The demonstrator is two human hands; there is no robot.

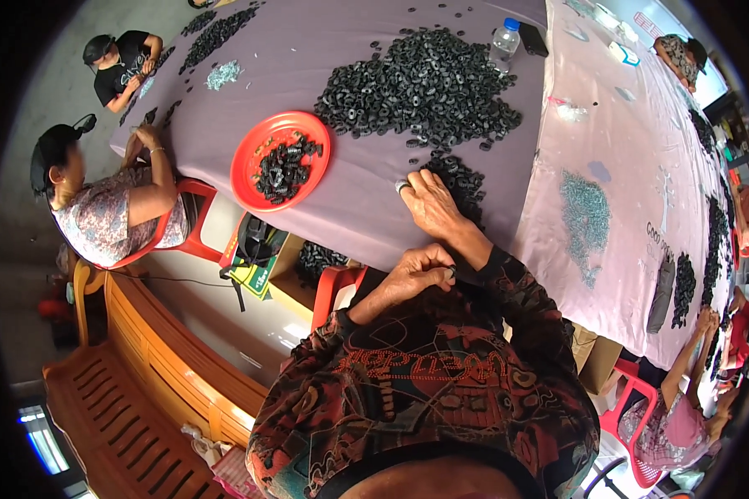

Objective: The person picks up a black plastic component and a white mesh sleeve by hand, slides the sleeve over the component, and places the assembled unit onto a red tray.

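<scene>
A small dark ring is being pinched between the curled fingers of the left hand at frame centre, near the chest. The right hand is being stretched toward the upper frame, fingers spread flat on the surface, holding nothing visible, touching the small black pile; the large heap is lying beyond.
</scene>
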